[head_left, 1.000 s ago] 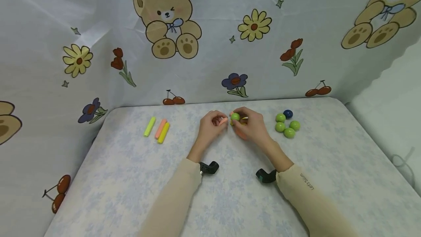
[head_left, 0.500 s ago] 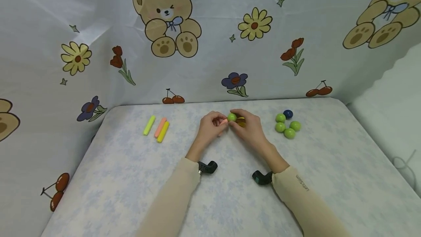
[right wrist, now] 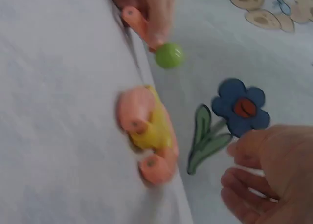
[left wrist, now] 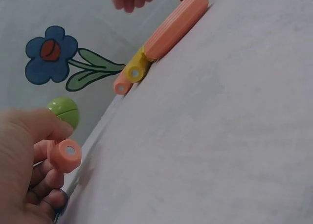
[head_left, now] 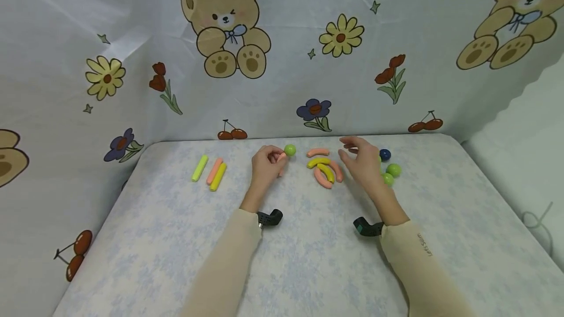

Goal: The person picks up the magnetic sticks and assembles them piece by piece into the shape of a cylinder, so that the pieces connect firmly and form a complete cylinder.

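Peach rod (head_left: 281,167) is in the left hand (head_left: 264,166), above the bench (head_left: 308,258), at 9 o'clock from the cluster of curved pieces in the head view. Left fingers pinch the rod against the thumb. Green ball (head_left: 290,150) sits at the rod's 1 o'clock end, right by the fingertips; can't tell if it's attached. Right hand (head_left: 363,160) is at 3 o'clock of the cluster, near it, fingers loosely bent and spread away from the thumb; its wrist view is blurry. Cluster: upper peach piece (head_left: 318,152) at 12 o'clock, right peach piece (head_left: 337,171) at 3, lower peach piece (head_left: 323,178) at 6, with upper yellow piece (head_left: 318,162) and lower yellow piece (head_left: 326,173) between, all close together. Well off at 9 o'clock, past the left hand, straight sticks: green stick (head_left: 200,168) apart, pink stick (head_left: 214,171) and yellow stick (head_left: 218,177) side by side. At 3 o'clock, beyond the right hand, loose balls: blue ball (head_left: 385,155) on top, front green balls (head_left: 387,179) toward 6 o'clock, others partly hidden behind the hand. Beige sleeves (head_left: 224,263) come in from 7 and 5 o'clock, black wrist devices (head_left: 270,217) at both cuffs. Printed cloth (head_left: 282,101) with bears and flowers hangs at 12 o'clock.
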`<state>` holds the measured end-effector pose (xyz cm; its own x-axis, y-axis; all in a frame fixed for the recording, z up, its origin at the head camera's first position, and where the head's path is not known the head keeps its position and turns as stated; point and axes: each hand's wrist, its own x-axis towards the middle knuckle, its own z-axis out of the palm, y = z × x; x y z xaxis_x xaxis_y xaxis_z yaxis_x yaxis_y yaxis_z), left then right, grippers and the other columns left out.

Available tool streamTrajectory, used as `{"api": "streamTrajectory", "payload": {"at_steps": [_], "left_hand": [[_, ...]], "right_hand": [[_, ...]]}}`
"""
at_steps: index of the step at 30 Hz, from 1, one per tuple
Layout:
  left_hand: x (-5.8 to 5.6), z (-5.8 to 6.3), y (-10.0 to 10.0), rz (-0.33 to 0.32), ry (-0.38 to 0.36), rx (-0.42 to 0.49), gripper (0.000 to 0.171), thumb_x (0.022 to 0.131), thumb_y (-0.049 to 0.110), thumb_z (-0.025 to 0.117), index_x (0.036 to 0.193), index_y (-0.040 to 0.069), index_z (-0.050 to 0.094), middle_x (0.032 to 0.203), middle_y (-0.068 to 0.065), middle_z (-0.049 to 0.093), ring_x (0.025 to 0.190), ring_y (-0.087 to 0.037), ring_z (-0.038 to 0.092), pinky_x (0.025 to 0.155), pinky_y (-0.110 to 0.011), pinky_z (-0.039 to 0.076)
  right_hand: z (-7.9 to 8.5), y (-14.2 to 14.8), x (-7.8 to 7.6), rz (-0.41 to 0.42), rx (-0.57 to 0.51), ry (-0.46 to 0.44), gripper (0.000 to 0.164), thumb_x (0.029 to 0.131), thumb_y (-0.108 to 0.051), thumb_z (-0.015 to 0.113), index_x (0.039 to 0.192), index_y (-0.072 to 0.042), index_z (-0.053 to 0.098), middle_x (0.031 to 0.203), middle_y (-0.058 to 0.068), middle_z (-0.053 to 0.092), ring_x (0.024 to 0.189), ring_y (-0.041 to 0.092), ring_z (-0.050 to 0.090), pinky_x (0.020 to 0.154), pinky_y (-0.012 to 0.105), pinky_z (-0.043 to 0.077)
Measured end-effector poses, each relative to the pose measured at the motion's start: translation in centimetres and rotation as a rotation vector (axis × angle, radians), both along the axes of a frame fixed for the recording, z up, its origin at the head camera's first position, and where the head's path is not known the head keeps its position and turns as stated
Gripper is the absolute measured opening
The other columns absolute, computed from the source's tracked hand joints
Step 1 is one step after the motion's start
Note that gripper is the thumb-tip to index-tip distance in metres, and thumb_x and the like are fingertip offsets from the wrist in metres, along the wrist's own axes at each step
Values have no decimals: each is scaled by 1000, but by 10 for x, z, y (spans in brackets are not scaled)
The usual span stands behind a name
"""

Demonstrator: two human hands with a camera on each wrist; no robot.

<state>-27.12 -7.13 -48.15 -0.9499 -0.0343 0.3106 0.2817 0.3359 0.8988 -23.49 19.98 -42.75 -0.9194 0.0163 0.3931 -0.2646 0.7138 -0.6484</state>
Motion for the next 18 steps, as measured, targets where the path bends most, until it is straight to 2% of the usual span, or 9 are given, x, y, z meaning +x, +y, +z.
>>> {"api": "streamTrajectory", "payload": {"at_steps": [6, 9, 14, 18], "left_hand": [[1, 3, -4, 103, -21, -29, 10, 89, 8, 82, 96, 3, 76, 88, -10, 61, 73, -16, 53, 65, -25, 44], [1, 4, -4, 133, -37, -42, 10, 88, 8, 82, 94, 4, 75, 88, -9, 61, 73, -16, 53, 66, -24, 44], [0, 3, -3, 146, -39, -55, 10, 87, 7, 82, 93, 4, 75, 87, -8, 61, 73, -15, 54, 65, -24, 45], [0, 3, -3, 141, -36, -52, 10, 87, 7, 82, 93, 4, 75, 87, -8, 60, 73, -15, 54, 65, -24, 45]], "right_hand": [[11, 25, 7, -205, 142, -58, 29, 98, -5, 68, 124, 8, 69, 117, 31, 70, 105, 48, 65, 92, 60, 51], [13, 32, 10, -272, 200, -116, 31, 98, -9, 67, 122, 10, 69, 114, 32, 69, 104, 51, 63, 88, 61, 51], [11, 38, 12, -284, 239, -200, 33, 96, -7, 62, 122, 13, 68, 116, 36, 66, 112, 57, 57, 91, 65, 50], [6, 39, 11, -248, 240, -200, 34, 93, 0, 56, 120, 13, 69, 116, 37, 67, 107, 57, 61, 87, 64, 52]]}}
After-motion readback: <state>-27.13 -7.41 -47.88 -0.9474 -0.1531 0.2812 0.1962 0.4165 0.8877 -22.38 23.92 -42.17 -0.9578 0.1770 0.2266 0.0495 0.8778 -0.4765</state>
